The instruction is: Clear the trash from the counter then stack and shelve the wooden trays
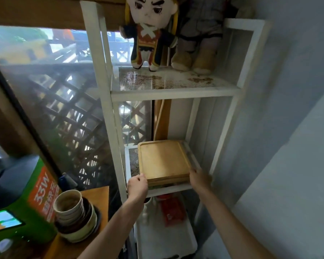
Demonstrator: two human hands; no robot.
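Both hands' grip (137,186) (199,177) holds stacked wooden trays (163,160) on a white mesh shelf (132,161) by the window.

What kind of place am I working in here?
Probably a small café or eatery's service corner. A white metal rack holds stacked wooden trays, used bowls are piled on a wooden counter, and a lattice-fenced terrace shows through the window.
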